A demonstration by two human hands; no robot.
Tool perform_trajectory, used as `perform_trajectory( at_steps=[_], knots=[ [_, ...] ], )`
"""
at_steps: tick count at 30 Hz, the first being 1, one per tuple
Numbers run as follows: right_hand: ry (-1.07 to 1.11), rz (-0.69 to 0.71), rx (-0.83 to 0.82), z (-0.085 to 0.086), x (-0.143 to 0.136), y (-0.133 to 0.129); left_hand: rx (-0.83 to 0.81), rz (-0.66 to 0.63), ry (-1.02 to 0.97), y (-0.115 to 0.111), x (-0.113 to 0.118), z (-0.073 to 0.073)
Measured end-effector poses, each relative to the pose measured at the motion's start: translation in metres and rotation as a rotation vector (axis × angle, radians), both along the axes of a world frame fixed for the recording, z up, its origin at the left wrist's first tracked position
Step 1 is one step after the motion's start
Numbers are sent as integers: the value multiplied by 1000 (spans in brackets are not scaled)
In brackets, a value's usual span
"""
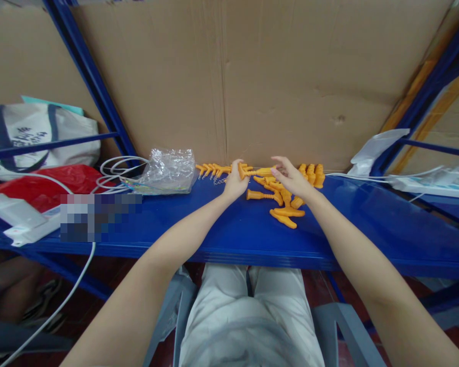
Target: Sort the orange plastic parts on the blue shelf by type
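Note:
My left hand (pixel 237 182) is closed around one end of an orange plastic piece with a twisted shaft (pixel 265 172), held level above the blue table. My right hand (pixel 289 178) is beside the other end of that piece, its fingers apart; whether a fingertip touches it I cannot tell. Beneath and between the hands lies a pile of loose orange plastic parts (pixel 288 210), some curved, one with a twisted shaft and ribbed end (pixel 255 194). Left of my left hand is a row of orange pieces with small metal chains (pixel 214 169). Upright orange parts (pixel 316 176) stand past my right hand.
The blue table (pixel 229 229) backs onto a cardboard wall (pixel 283 92). To the left are a clear plastic bag (pixel 170 171), white cables, a power strip (pixel 34 229), a red bag (pixel 57 186) and a cloth bag (pixel 72 137). Another power strip (pixel 432 183) lies right. Another person's leg (pixel 15 285) shows lower left.

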State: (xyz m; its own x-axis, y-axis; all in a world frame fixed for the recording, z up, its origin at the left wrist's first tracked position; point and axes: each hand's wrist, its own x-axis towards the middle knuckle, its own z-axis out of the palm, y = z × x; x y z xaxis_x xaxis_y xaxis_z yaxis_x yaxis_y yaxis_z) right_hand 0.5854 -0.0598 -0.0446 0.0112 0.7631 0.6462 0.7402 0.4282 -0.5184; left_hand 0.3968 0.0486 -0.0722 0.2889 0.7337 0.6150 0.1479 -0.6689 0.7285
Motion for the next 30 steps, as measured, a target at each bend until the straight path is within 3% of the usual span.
perform_trajectory(
  at_steps=[4,11,16,30],
  knots=[
    [38,-27,-75,-4,0,4,8,-6,0,0,0,0],
    [-151,29,104,3,2,-1,-27,-4,15,4,-1,1],
    [-257,2,146,4,5,0,-18,-5,4,5,0,-1],
    [-204,-292,128,7,14,-5,-60,90,-57,13,-5,3]
  ],
)
